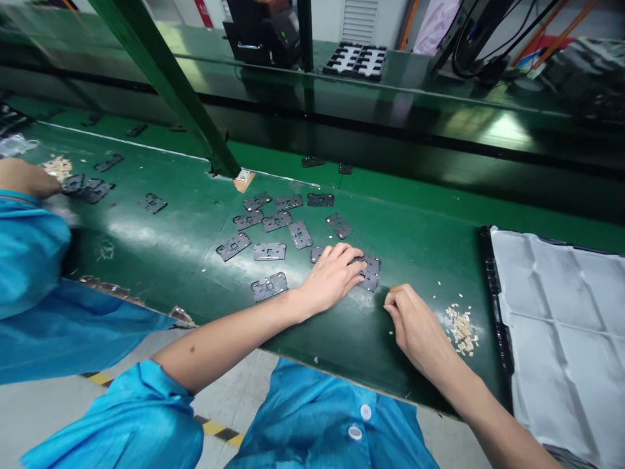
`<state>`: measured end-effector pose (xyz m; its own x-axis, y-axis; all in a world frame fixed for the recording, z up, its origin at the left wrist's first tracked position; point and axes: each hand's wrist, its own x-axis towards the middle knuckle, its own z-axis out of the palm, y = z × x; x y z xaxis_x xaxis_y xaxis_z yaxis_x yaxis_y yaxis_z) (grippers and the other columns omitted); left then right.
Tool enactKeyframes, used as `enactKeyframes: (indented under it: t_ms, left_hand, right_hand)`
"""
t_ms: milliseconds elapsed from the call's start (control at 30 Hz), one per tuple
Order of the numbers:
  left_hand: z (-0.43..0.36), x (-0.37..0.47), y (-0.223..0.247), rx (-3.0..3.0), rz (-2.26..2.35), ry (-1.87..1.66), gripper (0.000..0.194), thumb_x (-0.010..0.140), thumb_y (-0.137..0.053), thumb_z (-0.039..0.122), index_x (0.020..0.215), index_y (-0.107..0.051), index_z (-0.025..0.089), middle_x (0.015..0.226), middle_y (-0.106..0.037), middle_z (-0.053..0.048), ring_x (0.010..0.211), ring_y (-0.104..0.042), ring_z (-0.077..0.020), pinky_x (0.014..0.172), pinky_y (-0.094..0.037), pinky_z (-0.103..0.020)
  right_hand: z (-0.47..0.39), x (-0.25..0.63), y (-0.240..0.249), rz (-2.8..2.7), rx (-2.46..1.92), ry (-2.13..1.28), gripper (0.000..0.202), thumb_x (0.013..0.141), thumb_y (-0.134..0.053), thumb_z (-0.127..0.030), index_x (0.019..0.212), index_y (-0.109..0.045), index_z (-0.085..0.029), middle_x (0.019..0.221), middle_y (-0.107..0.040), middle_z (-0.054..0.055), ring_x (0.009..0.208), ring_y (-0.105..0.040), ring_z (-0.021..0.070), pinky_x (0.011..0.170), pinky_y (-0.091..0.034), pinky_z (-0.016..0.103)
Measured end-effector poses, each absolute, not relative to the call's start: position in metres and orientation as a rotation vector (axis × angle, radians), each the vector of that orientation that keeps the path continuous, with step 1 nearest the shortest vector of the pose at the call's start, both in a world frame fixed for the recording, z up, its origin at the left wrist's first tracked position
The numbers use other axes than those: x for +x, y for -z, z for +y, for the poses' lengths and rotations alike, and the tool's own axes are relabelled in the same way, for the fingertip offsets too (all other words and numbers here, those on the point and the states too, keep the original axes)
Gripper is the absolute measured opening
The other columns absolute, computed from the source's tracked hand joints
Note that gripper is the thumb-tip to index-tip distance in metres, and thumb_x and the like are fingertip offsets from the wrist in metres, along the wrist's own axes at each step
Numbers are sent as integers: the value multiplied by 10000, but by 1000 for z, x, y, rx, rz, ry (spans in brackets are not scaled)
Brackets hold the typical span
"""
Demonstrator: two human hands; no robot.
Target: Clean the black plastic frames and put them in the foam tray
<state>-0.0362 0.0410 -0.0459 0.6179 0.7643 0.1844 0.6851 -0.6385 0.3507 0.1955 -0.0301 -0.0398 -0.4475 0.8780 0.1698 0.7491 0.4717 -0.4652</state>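
My left hand (334,277) reaches across the bench with its fingers curled over a pair of small black plastic plates (372,280), holding them against the green surface. Another dark plate (316,254) shows partly from under the same hand. To the right, just off the plates, my right hand (407,316) is closed in a pinch; anything between its fingertips is hidden or too small to make out. Beside its wrist lies a loose heap of tiny pale pieces (462,331). Several similar black plates (269,251) with cut-outs lie spread to the left of my left hand.
A large black-edged tray with a pale grey lining (547,293) occupies the right side. A green post (170,85) slants down to the bench. At far left, a co-worker's hand (29,179) is near more plates and a second pale heap (58,167).
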Motion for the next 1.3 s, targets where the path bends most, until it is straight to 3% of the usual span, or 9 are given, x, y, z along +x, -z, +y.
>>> enactKeyframes:
  t_ms: [100, 233, 367, 533, 733, 867, 1033, 1200, 1300]
  left_hand:
    - [41, -36, 45, 2583, 1194, -488, 306, 1071, -593, 313, 1326, -663, 157, 1395, -663, -125, 1287, -526, -317, 983, -449, -461]
    - [40, -35, 45, 2571, 1190, -513, 285, 1071, -590, 309, 1297, -657, 148, 1383, -668, -129, 1274, -533, -314, 981, -457, -463]
    - [40, -35, 46, 2580, 1187, -520, 243, 1080, -570, 313, 1234, -680, 162, 1375, -668, -127, 1279, -531, -316, 972, -458, -467]
    - [40, -35, 46, 2586, 1190, -514, 236, 1087, -555, 313, 1214, -694, 171, 1365, -673, -125, 1274, -531, -316, 967, -456, -471]
    - [41, -36, 44, 2576, 1179, -512, 242, 1085, -561, 314, 1207, -705, 163, 1380, -664, -127, 1275, -533, -314, 977, -458, -469]
    - [41, -38, 44, 2582, 1170, -517, 259, 1090, -552, 308, 1264, -695, 180, 1395, -655, -127, 1277, -540, -308, 983, -453, -466]
    - [41, -38, 46, 2585, 1165, -521, 259, 1087, -559, 306, 1265, -698, 179, 1384, -663, -127, 1275, -546, -308, 978, -456, -461]
    - [40, -36, 42, 2581, 1149, -543, 260, 1082, -575, 302, 1268, -690, 162, 1381, -672, -124, 1258, -569, -299, 985, -461, -455]
    - [40, -38, 34, 2567, 1146, -590, 263, 1099, -535, 291, 1273, -689, 167, 1367, -683, -125, 1252, -580, -293, 982, -463, -449]
  right_hand:
    - [-40, 197, 36, -2361, -1341, -487, 191, 1061, -426, -93, 958, -501, -234, 860, -585, 29, 722, -595, 206, 685, -519, 344]
    - [-42, 190, 36, -2361, -1339, -410, 316, 1026, -411, -28, 1230, -573, -207, 1114, -643, 113, 983, -655, 261, 862, -572, 411]
    - [-36, 184, 47, -2460, -1384, -194, 513, 974, -403, 13, 1416, -580, -175, 1216, -627, 171, 997, -618, 298, 836, -574, 448]
    - [-30, 187, 54, -2565, -1379, -114, 635, 882, -395, 73, 1436, -620, -142, 1273, -641, 197, 982, -586, 324, 789, -566, 470]
    - [-29, 194, 46, -2454, -1348, -373, 561, 913, -412, 59, 1391, -622, -145, 1381, -581, 198, 1124, -613, 314, 954, -578, 514]
    - [-31, 190, 44, -2216, -1303, -442, 336, 1025, -449, -54, 1299, -586, -193, 1274, -640, 158, 1185, -643, 290, 1015, -563, 483]
    - [-22, 189, 41, -2106, -1359, -373, 52, 1055, -547, -182, 1086, -578, -210, 1078, -672, 121, 988, -677, 267, 861, -573, 415]
    - [-20, 195, 32, -2129, -1440, -344, 159, 1037, -591, -212, 883, -557, -232, 753, -641, 8, 630, -640, 191, 618, -491, 317]
    - [-25, 200, 28, -2191, -1459, -358, 139, 1051, -547, -217, 930, -615, -229, 781, -715, 17, 610, -682, 198, 588, -494, 317]
